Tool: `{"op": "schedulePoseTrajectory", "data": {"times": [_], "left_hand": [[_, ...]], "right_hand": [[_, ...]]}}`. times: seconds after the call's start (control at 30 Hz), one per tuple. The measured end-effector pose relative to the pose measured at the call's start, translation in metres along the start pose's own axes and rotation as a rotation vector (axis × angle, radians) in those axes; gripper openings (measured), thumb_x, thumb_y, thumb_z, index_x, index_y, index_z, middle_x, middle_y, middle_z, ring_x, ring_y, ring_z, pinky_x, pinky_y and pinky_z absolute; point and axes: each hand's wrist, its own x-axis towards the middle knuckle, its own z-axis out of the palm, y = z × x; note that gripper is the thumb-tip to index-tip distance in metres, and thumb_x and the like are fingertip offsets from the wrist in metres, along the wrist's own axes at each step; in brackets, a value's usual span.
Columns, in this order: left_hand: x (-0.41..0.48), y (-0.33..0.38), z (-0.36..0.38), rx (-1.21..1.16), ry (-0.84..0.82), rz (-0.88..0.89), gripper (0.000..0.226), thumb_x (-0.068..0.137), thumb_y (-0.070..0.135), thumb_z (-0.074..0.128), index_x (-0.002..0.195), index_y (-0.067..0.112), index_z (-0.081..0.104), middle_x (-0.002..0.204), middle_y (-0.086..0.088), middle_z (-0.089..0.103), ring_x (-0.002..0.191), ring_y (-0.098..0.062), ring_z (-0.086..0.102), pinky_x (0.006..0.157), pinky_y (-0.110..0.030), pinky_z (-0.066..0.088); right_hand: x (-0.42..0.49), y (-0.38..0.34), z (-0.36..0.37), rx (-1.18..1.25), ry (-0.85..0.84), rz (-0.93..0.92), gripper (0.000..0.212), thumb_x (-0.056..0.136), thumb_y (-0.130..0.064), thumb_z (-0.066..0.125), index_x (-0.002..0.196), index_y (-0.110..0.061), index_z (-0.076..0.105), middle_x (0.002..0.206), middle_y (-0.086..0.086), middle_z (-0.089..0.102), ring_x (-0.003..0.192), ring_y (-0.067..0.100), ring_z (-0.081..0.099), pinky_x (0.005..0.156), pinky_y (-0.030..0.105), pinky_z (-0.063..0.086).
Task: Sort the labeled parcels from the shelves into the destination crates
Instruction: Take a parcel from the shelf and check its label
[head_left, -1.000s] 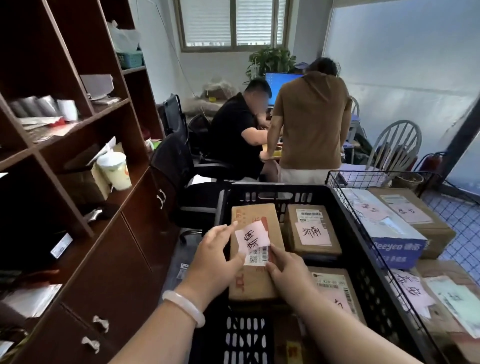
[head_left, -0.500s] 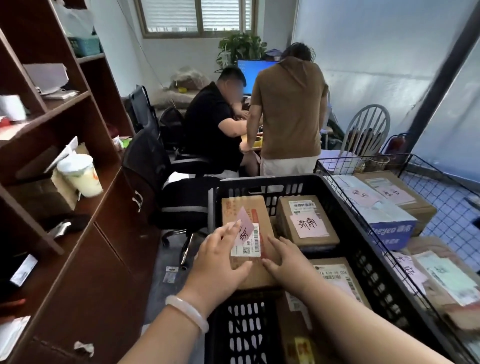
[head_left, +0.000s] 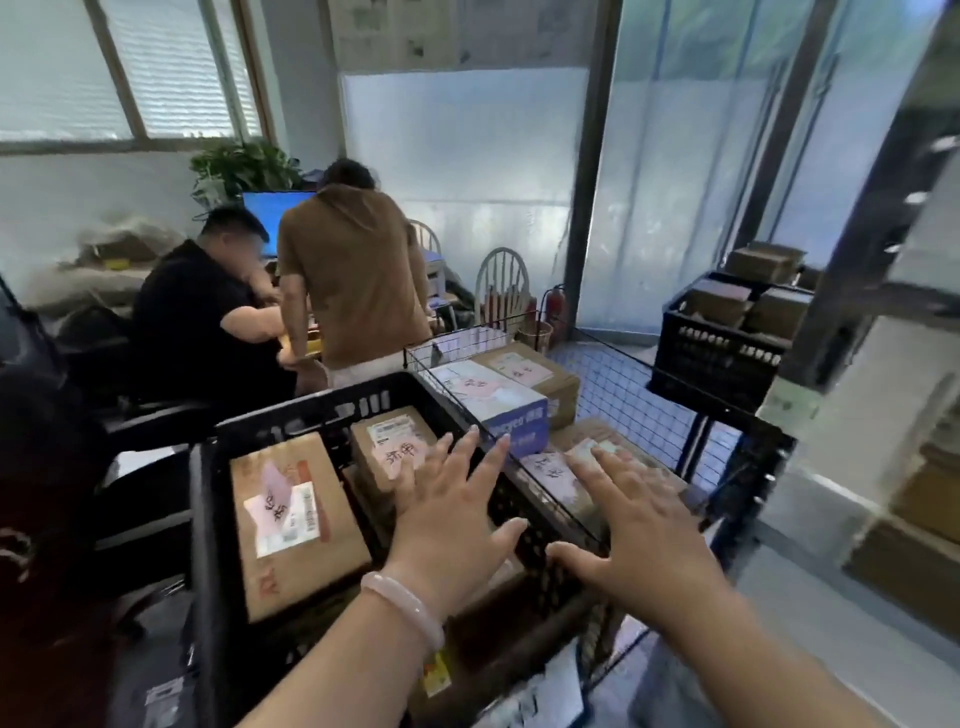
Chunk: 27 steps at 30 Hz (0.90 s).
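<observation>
Your left hand (head_left: 452, 519) is open, fingers spread and straight, holding nothing. It hovers over the right side of the black crate (head_left: 208, 519), with a pale bracelet (head_left: 402, 608) on its wrist. Your right hand (head_left: 639, 525) is spread flat and empty too, above the near parcels in the wire basket (head_left: 623, 395); I cannot tell whether it touches them.

The long brown parcel (head_left: 291, 525) with the pink note lies flat in the left half of the crate, left of your left hand and apart from it. A second parcel (head_left: 395, 441) with a handwritten label sits beyond it, partly under your left fingertips.

The crate's right wall and the basket's left rim run side by side between your two hands. A note-topped parcel (head_left: 550, 467) lies just inside that rim, and a blue and white box (head_left: 493, 400) and a brown box (head_left: 535, 371) fill the basket's far left corner. Pale floor (head_left: 831, 597) shows to the right of your right forearm. A blurred dark post (head_left: 883, 208) rises further right.

Half a second ago both hands rested on the long brown parcel around its note. Both have now let go and moved right, and the view has swung right so that the shelves are out of sight.

Further off, another black crate (head_left: 717, 353) holds brown boxes. A seated person (head_left: 197, 312) and a standing person (head_left: 353, 280) are at a desk with a blue monitor (head_left: 275, 213).
</observation>
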Motion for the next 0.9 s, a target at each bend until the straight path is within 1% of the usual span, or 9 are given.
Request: {"op": "schedulePoseTrajectory", "data": {"times": [0.1,0.23,0.3,0.4,0.5,0.6,0.77,0.83,0.9], "left_hand": [[-0.004,0.073,0.007,-0.008,0.041,0.152,0.084,0.090,0.067,0.044,0.154,0.045,-0.006,0.166,0.009,-0.004,0.152,-0.017,-0.008,0.121,-0.049,-0.007],[-0.028,0.175,0.021,-0.111,0.031,0.378,0.079,0.093,0.065,0.042,0.154,0.046,-0.006,0.166,0.007,-0.001,0.152,-0.017,-0.002,0.122,-0.038,-0.003],[-0.043,0.223,0.030,-0.148,0.016,0.464,0.078,0.093,0.065,0.041,0.154,0.045,-0.003,0.166,0.007,0.001,0.152,-0.017,0.002,0.121,-0.036,0.000],[-0.071,0.297,0.045,-0.239,-0.023,0.570,0.079,0.091,0.063,0.045,0.154,0.046,0.001,0.166,0.007,0.006,0.151,-0.020,0.008,0.121,-0.039,0.010],[-0.103,0.373,0.059,-0.311,-0.060,0.666,0.081,0.088,0.064,0.049,0.151,0.052,0.000,0.164,0.010,0.011,0.150,-0.020,0.012,0.119,-0.041,0.017],[-0.139,0.446,0.070,-0.362,-0.094,0.790,0.082,0.087,0.065,0.049,0.150,0.052,-0.002,0.164,0.010,0.014,0.150,-0.021,0.017,0.118,-0.043,0.023],[-0.196,0.538,0.083,-0.432,-0.183,0.963,0.079,0.088,0.067,0.048,0.150,0.051,0.001,0.162,0.010,0.017,0.149,-0.019,0.019,0.117,-0.043,0.025],[-0.211,0.564,0.086,-0.450,-0.228,1.016,0.078,0.089,0.065,0.050,0.151,0.050,0.004,0.162,0.010,0.017,0.149,-0.017,0.018,0.117,-0.042,0.025],[-0.223,0.587,0.089,-0.469,-0.269,1.064,0.078,0.089,0.063,0.052,0.151,0.050,0.007,0.162,0.010,0.017,0.149,-0.016,0.016,0.117,-0.042,0.025]], "right_hand": [[-0.053,0.049,-0.027,-0.036,0.048,0.117,0.094,0.077,-0.081,0.041,0.153,-0.042,0.001,0.163,-0.008,0.002,0.149,0.012,-0.005,0.121,0.037,-0.003],[-0.134,0.115,-0.067,-0.067,0.063,0.273,0.095,0.080,-0.079,0.041,0.152,-0.043,-0.007,0.163,-0.007,-0.004,0.149,0.013,-0.005,0.122,0.036,0.001],[-0.178,0.144,-0.085,-0.086,0.077,0.350,0.096,0.080,-0.080,0.040,0.152,-0.041,-0.009,0.163,-0.006,-0.005,0.149,0.014,-0.004,0.122,0.035,0.001],[-0.247,0.184,-0.109,-0.116,0.117,0.479,0.096,0.079,-0.081,0.038,0.152,-0.041,-0.010,0.163,-0.008,-0.003,0.149,0.012,-0.003,0.120,0.032,0.000],[-0.319,0.219,-0.130,-0.141,0.169,0.616,0.097,0.078,-0.080,0.042,0.151,-0.043,-0.009,0.163,-0.010,0.000,0.149,0.011,0.001,0.119,0.032,0.003],[-0.394,0.248,-0.152,-0.164,0.228,0.774,0.098,0.076,-0.080,0.047,0.149,-0.046,-0.009,0.162,-0.013,0.002,0.148,0.012,0.004,0.118,0.033,0.006],[-0.489,0.278,-0.185,-0.196,0.361,0.978,0.096,0.075,-0.075,0.056,0.146,-0.048,-0.003,0.158,-0.011,0.015,0.144,0.016,0.021,0.114,0.037,0.026],[-0.514,0.287,-0.191,-0.181,0.373,1.038,0.096,0.076,-0.074,0.056,0.147,-0.049,-0.004,0.159,-0.011,0.013,0.145,0.017,0.021,0.114,0.039,0.027],[-0.535,0.296,-0.192,-0.176,0.372,1.083,0.094,0.078,-0.073,0.055,0.148,-0.048,-0.002,0.160,-0.011,0.013,0.146,0.017,0.020,0.115,0.038,0.027]]}}
